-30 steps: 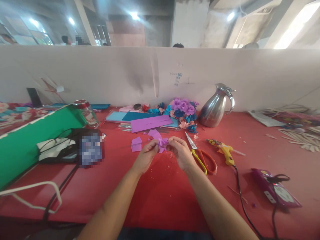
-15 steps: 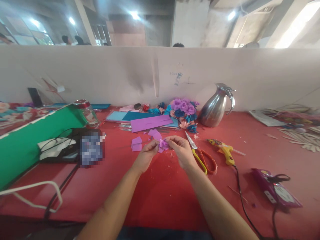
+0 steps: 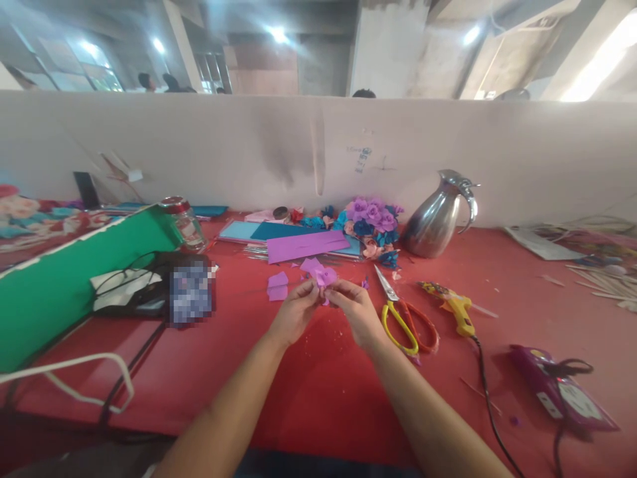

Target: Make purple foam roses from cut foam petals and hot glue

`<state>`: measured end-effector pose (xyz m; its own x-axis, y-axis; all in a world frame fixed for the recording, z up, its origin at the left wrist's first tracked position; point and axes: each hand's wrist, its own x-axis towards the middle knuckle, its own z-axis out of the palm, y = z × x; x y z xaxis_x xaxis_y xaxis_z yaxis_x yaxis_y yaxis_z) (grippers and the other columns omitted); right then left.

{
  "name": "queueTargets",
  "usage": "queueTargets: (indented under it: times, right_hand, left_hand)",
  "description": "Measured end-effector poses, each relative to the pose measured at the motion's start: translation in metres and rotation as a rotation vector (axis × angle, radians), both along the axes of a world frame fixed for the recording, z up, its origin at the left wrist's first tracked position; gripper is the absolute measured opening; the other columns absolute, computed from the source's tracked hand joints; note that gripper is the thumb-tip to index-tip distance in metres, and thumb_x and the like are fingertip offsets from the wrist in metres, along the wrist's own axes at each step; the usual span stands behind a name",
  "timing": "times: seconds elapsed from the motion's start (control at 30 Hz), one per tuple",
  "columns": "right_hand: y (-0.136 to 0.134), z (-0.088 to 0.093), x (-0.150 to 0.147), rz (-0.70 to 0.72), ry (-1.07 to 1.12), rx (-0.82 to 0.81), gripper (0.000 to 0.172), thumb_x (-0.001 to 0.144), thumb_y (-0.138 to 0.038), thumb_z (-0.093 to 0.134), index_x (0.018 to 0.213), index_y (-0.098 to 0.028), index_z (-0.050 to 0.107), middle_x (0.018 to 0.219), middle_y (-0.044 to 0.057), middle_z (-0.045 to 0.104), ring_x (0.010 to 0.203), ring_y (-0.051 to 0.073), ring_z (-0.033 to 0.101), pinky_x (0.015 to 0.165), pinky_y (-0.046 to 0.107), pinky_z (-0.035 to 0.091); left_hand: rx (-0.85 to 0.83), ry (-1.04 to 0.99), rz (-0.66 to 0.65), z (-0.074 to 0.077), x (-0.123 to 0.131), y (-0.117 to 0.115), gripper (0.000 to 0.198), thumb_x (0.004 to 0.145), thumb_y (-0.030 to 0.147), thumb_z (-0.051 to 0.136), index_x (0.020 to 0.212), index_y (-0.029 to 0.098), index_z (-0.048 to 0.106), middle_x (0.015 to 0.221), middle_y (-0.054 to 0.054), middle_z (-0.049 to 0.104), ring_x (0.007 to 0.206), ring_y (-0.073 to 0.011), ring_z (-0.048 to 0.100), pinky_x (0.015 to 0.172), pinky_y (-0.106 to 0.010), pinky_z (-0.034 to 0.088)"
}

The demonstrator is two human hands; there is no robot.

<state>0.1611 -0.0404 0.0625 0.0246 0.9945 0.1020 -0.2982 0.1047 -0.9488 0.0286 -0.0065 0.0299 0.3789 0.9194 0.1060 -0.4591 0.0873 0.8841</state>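
Observation:
Between my two hands is a small purple paper flower (image 3: 324, 276), held above the red table. My left hand (image 3: 297, 307) is closed on its left side, and a thin stem or wire seems to run leftward from the fingers. My right hand (image 3: 352, 307) pinches the flower's lower right side. Just behind and left of it lie loose purple paper pieces (image 3: 277, 286). Farther back, a purple paper strip (image 3: 306, 247) rests on blue sheets. Scissors (image 3: 401, 315) with yellow and orange handles lie right of my right hand, blades partly apart.
A yellow glue gun (image 3: 455, 311) with a black cord lies right of the scissors. Behind stand a steel jug (image 3: 435, 216) and a bunch of paper flowers (image 3: 371, 219). A glass jar (image 3: 185, 224) and a green panel (image 3: 119, 255) are left. A purple box (image 3: 562, 392) sits front right.
The flower has been turned in my fingers, so its petals now face up and show wider. Both hands stay together on it. The whole view has shifted slightly.

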Motion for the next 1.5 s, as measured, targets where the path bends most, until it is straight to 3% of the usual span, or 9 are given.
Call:
queueTargets:
  times: [0.3,0.6,0.83,1.0,1.2,1.37,1.5]
  right_hand:
    - [0.003,-0.011,-0.003,-0.073,-0.035,0.015,0.014,0.064,-0.031,0.071,0.071,-0.019,0.071,0.069,0.000,0.064,0.067,0.014,0.056,0.069,0.028,0.046]
    - [0.008,-0.024,-0.003,-0.041,-0.076,0.074,0.022,0.071,-0.037,0.070,0.085,-0.021,0.065,0.071,-0.002,0.063,0.064,0.012,0.056,0.066,0.027,0.047]
    - [0.006,-0.023,-0.005,0.045,-0.074,0.084,0.025,0.075,-0.042,0.068,0.085,-0.021,0.059,0.072,-0.002,0.062,0.063,0.012,0.060,0.062,0.026,0.045]
    - [0.005,-0.021,-0.005,0.066,-0.031,0.050,0.028,0.072,-0.044,0.071,0.084,-0.021,0.060,0.071,-0.002,0.063,0.060,0.011,0.057,0.062,0.025,0.044]
    - [0.006,-0.023,-0.003,0.008,-0.036,-0.026,0.027,0.068,-0.042,0.072,0.079,-0.018,0.066,0.066,-0.002,0.060,0.057,0.009,0.050,0.059,0.024,0.039]
    - [0.008,-0.021,-0.002,-0.020,-0.073,-0.019,0.025,0.068,-0.042,0.071,0.075,-0.019,0.068,0.062,-0.002,0.058,0.057,0.010,0.047,0.060,0.025,0.038]
    - [0.011,-0.022,-0.001,-0.035,-0.109,0.001,0.023,0.068,-0.041,0.071,0.072,-0.019,0.068,0.064,-0.001,0.060,0.060,0.011,0.048,0.063,0.026,0.040]
  left_hand:
    - [-0.004,0.019,-0.002,-0.006,0.003,0.001,0.023,0.076,0.038,0.070,0.076,0.016,0.065,0.073,-0.002,0.057,0.072,-0.0133,0.050,0.076,-0.029,0.040]
    - [0.051,0.078,0.072,0.005,0.005,-0.003,0.026,0.074,0.037,0.071,0.093,0.020,0.068,0.086,-0.002,0.061,0.076,-0.0132,0.052,0.073,-0.026,0.039]
    - [-0.040,0.037,0.153,0.001,0.003,0.000,0.027,0.065,0.031,0.077,0.088,0.019,0.071,0.086,-0.002,0.062,0.075,-0.0129,0.053,0.069,-0.026,0.040]
    - [-0.065,0.010,0.123,0.005,0.003,-0.001,0.026,0.064,0.030,0.078,0.086,0.019,0.071,0.077,-0.001,0.061,0.069,-0.0122,0.052,0.066,-0.027,0.040]
    - [0.037,0.106,0.154,0.008,0.001,0.000,0.018,0.067,0.031,0.075,0.076,0.015,0.073,0.081,-0.003,0.061,0.076,-0.0151,0.055,0.072,-0.029,0.042]
    - [0.088,0.172,0.227,0.007,0.001,0.001,0.016,0.066,0.031,0.076,0.073,0.017,0.075,0.090,-0.004,0.060,0.085,-0.0162,0.055,0.075,-0.028,0.044]
    - [0.146,0.215,0.263,0.004,0.002,0.005,0.015,0.066,0.032,0.075,0.070,0.017,0.075,0.085,-0.004,0.061,0.083,-0.0159,0.055,0.074,-0.027,0.044]
